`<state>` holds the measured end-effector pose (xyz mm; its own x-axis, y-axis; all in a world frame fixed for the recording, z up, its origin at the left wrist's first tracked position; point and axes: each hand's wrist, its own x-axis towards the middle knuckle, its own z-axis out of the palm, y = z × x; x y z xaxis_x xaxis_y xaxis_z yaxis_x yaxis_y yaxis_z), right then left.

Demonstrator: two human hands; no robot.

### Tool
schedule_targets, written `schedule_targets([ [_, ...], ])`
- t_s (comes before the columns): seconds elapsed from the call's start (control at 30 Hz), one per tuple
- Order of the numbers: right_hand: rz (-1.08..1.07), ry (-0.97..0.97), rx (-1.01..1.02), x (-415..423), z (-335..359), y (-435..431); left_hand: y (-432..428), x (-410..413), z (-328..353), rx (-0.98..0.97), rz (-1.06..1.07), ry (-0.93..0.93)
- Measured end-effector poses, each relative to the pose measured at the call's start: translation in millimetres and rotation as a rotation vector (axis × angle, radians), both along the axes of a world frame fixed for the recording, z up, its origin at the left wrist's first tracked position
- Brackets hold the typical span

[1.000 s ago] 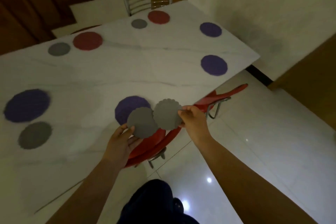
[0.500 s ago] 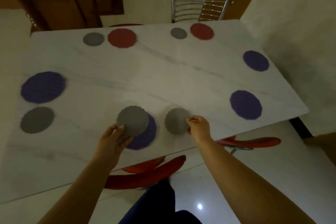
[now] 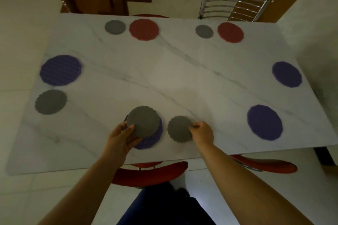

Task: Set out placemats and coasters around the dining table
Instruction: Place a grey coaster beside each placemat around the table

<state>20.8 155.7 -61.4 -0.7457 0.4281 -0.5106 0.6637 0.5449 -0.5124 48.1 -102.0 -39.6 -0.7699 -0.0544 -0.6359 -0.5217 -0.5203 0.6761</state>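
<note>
The left grip (image 3: 120, 139) holds a grey coaster (image 3: 143, 121) by its near-left edge, thumb on top and fingers curled beneath, over a purple placemat (image 3: 152, 139) at the near edge of the marble bench (image 3: 164, 78). Just right of that mat, the right grip (image 3: 202, 133) pinches the right edge of a second grey coaster (image 3: 180, 129) — flat on the bench or just above it, I cannot tell which.

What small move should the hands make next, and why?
Probably the right hand should let go of the grey scalloped round coaster it pinches: it seems to lie on the white marble table beside the purple round woven placemat, its likely spot. The left hand holds a second grey coaster.
</note>
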Motion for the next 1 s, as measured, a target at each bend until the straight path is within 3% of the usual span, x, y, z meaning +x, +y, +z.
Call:
schedule_targets([
  [0.3,-0.061,0.019,0.050,1,12,5,11,-8,4,0.006,-0.024,0.014],
  [0.43,-0.047,0.195,-0.207,-8,34,4,28,-16,10,0.019,-0.070,0.039],
  [0.63,0.174,0.316,-0.449,-19,74,4,77,-34,21,0.043,-0.172,0.074],
  [1.0,0.285,0.500,-0.203,-31,80,123,213,-53,35,-0.002,-0.181,0.078],
])
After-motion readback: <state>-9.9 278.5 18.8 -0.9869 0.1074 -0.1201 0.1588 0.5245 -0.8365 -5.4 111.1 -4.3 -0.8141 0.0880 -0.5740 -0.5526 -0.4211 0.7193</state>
